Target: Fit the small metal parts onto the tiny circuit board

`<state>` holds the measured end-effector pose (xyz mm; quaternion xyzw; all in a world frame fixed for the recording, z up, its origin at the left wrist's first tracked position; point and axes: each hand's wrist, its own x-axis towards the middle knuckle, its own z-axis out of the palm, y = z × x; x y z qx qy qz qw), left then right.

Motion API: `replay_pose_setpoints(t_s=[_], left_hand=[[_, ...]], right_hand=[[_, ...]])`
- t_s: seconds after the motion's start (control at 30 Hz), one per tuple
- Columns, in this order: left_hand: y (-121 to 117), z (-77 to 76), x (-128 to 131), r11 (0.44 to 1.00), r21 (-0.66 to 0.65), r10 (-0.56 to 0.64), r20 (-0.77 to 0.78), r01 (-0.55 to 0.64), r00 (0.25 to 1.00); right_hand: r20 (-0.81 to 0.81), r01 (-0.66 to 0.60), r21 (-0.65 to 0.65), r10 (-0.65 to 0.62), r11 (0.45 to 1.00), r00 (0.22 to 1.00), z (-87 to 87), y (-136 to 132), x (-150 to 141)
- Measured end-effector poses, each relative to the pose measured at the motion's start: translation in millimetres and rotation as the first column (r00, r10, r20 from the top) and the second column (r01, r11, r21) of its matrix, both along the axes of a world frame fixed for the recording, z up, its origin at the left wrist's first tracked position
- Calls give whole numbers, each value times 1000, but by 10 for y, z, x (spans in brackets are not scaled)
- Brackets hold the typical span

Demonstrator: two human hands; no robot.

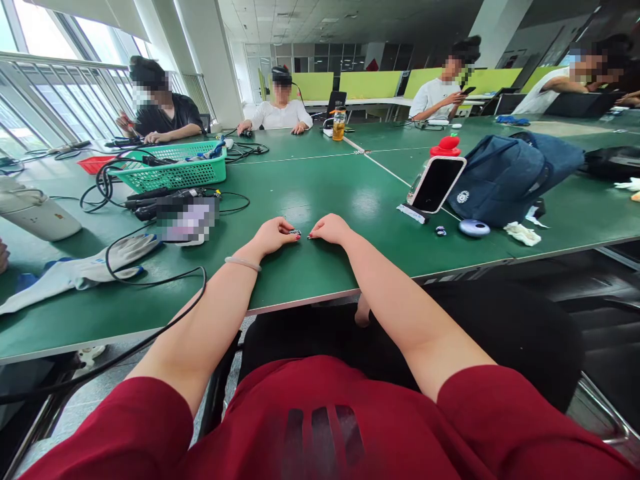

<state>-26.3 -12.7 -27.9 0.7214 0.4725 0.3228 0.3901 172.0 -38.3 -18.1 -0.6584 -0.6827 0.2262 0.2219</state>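
Pinching one small patterned piece (295, 232) between thumb and fingertips, the left hand (274, 237) sits low over the green bench (280, 273), near its front edge. Just beside it, the right hand (331, 229) has thumb and forefinger pressed together on one tiny piece (309, 237), too small to make out. The two pieces are apart, between the hands.

One dark, shiny trinket (440, 231) and one round lavender case (474, 228) lie to the right, near one crumpled white tissue (523, 233). Behind them are one propped phone (437, 185) and one navy backpack (505, 177). On the left, a black cable (165, 283) loops across a pale glove (110, 260) and passes close to the left forearm. Four other people sit around the bench, two of them in the left half of the view.

Of the containers, one green basket (175, 175) holds dark and blue items, one red tray (94, 165) is partly hidden behind it, and one bottle (339, 125) contains amber liquid.
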Motion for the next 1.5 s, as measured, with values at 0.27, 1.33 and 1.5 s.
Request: replay_pose_setpoints(t_s=[0.27,1.33,1.5], left_hand=[[-20,11,0,1000,20,7,-20,-7,1000],[-65,45,18,992,111,-45,-90,55,995],[-73,52,21,994,109,-11,-82,20,997]], right_hand=[[19,-34,98,33,995,999,-37,3,51],[-2,-199,375,215,905,977,1,-110,-189],[-41,-181,385,213,905,976,-31,-71,-151]])
